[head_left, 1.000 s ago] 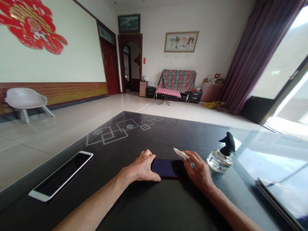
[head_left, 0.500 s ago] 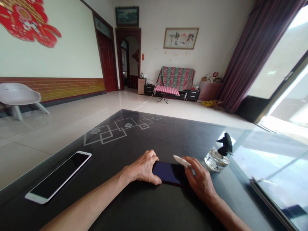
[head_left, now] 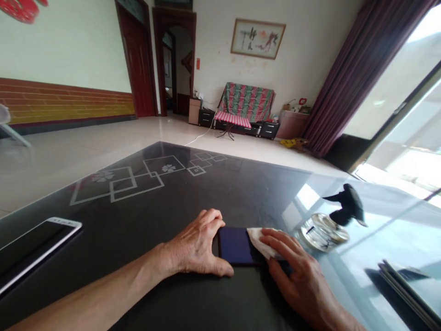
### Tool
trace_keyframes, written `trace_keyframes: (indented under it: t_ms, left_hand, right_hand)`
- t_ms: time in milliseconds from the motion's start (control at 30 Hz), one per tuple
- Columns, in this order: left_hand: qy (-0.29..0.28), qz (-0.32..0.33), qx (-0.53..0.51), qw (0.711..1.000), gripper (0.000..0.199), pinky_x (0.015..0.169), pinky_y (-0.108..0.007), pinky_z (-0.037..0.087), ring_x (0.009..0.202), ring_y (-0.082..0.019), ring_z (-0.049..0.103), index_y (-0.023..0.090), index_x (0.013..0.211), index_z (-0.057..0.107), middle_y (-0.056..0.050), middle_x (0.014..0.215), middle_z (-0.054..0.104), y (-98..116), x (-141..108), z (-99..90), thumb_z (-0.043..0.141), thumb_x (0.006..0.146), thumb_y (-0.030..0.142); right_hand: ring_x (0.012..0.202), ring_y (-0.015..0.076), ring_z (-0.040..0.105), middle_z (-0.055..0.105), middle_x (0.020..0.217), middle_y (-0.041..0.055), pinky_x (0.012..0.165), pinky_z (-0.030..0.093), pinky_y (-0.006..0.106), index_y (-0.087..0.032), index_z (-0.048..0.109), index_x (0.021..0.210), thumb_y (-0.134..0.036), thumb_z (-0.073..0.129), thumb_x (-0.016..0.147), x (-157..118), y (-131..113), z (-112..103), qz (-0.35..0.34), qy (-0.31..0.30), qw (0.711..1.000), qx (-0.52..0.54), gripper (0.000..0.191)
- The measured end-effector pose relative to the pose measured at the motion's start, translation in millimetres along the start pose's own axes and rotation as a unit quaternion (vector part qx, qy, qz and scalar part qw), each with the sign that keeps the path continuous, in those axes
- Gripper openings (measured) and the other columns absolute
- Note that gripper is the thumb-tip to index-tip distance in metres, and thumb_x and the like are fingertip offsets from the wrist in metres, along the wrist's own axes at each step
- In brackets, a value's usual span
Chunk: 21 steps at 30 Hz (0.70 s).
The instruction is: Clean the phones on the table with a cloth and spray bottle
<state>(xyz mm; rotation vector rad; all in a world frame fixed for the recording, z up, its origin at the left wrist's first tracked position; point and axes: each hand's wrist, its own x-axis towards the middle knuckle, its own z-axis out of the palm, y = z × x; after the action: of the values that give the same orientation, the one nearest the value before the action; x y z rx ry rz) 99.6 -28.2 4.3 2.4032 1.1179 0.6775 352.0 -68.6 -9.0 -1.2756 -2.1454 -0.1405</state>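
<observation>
A dark smartphone point(head_left: 234, 246) lies flat on the black glossy table point(head_left: 193, 299), its screen up with a bluish sheen. My left hand point(head_left: 196, 246) grips its left end, thumb on the near edge and curled fingers at the far edge. Under the fingers of my right hand point(head_left: 298, 271), a folded white tissue or cloth point(head_left: 261, 240) presses on the right part of the screen. That hand and the cloth hide the phone's right end. Just beyond my right hand stands a clear spray bottle point(head_left: 324, 232) with a black trigger head.
A white-framed phone point(head_left: 37, 250) lies at the table's left, cut by the picture edge. Dark flat items point(head_left: 409, 289) rest at the right. Beyond the table are a small striped-cloth table point(head_left: 233, 119), a purple curtain point(head_left: 358, 69) and part of a white chair point(head_left: 5, 115).
My right hand has lowered the white cloth from above the phone onto its screen. The fingers now lie flatter. My left hand keeps its hold, and the camera view has shifted.
</observation>
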Motion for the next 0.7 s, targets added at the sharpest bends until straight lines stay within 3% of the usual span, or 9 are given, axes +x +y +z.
trace_keyframes:
  t_ms: [267,567,700]
  left_hand:
    - [0.014,-0.002,-0.042,0.999,0.069,0.090,-0.040,0.048,0.101,-0.028,0.052,0.020,0.105,0.063,-0.007,0.111,0.054,-12,4,2.4,0.083,0.048,0.052]
    - [0.006,0.006,-0.046,0.999,0.065,0.088,-0.039,0.048,0.096,-0.026,0.053,0.020,0.101,0.065,-0.006,0.107,0.055,-16,7,2.8,0.083,0.048,0.053]
    - [0.003,0.008,-0.042,0.999,0.066,0.088,-0.039,0.047,0.097,-0.026,0.053,0.020,0.101,0.065,-0.006,0.107,0.056,-16,7,1.2,0.083,0.048,0.054]
  right_hand:
    - [0.114,0.0260,0.057,0.063,0.122,0.0069,0.095,0.051,0.044,-0.025,0.061,0.119,-0.021,0.049,0.087,5,-7,-4,-0.050,-0.059,0.997,0.008,0.034]
    - [0.112,0.0219,0.054,0.062,0.120,0.0055,0.098,0.046,0.039,-0.024,0.061,0.117,-0.014,0.047,0.087,34,-51,12,-0.107,-0.114,0.983,0.092,0.035]
    - [0.104,0.0210,0.057,0.064,0.114,0.0063,0.092,0.048,0.038,-0.023,0.064,0.110,-0.014,0.047,0.086,36,-41,11,-0.113,-0.105,0.984,0.089,0.031]
